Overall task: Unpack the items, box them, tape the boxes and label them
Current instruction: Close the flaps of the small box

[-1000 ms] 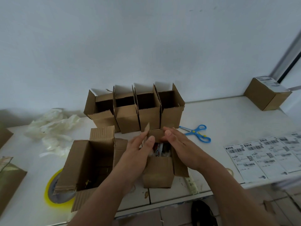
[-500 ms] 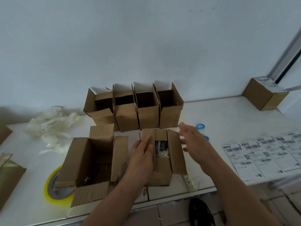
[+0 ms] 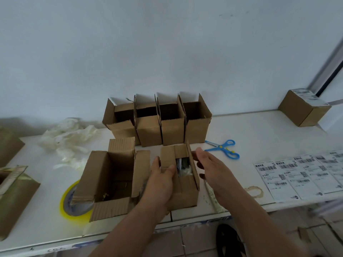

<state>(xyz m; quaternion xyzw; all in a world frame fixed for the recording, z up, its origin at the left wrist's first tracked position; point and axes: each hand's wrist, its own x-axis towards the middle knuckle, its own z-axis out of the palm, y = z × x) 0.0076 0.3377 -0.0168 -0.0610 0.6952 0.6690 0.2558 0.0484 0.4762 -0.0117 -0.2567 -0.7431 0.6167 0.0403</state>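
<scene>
A small cardboard box (image 3: 185,190) stands at the table's front edge with an item and white padding showing through the gap between its top flaps. My left hand (image 3: 160,180) lies flat on the left flap and presses it down. My right hand (image 3: 213,169) is against the raised right flap, fingers straight. A larger open carton (image 3: 104,175) sits just left of it. A yellow tape roll (image 3: 74,204) lies partly under that carton. Blue scissors (image 3: 223,149) and a strip of shipping labels (image 3: 300,175) lie to the right.
Several open small boxes (image 3: 157,121) stand in a row by the wall. A closed, labelled box (image 3: 304,108) is at the far right. Crumpled plastic wrap (image 3: 68,138) lies at the left, with brown parcels (image 3: 13,197) at the left edge.
The box's end flaps went down, then my left hand folded the left flap flat. My right hand drew out to the right and has come back against the right flap.
</scene>
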